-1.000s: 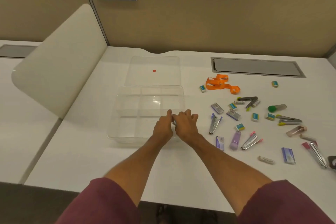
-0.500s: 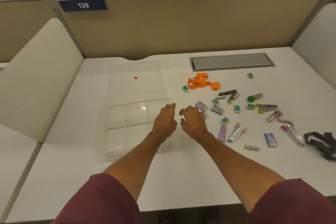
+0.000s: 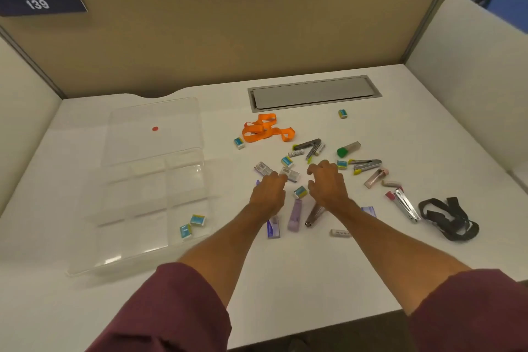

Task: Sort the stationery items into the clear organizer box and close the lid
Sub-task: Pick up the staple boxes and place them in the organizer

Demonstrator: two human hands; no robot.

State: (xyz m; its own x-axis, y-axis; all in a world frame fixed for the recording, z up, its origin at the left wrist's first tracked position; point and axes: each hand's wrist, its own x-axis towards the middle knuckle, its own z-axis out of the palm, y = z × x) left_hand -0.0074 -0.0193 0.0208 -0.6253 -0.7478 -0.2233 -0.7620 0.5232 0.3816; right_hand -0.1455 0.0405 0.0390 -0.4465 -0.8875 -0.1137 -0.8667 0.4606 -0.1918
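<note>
Two erasers (image 3: 193, 225) in clear organizer box (image 3: 137, 261) — lid (image 3: 171, 111) open

A bare strip of tabletop (image 3: 285, 271) is left open along the near edge. The left side is taken up by the clear organizer box (image 3: 137, 263), whose lid (image 3: 154, 111) lies open behind it. To the right, passage is crowded by scattered staplers, staple boxes and erasers, with an orange lanyard (image 3: 265, 130) behind and a black strap (image 3: 448, 220) at the far right. The rear is closed off by the partition wall (image 3: 243, 31).
</note>
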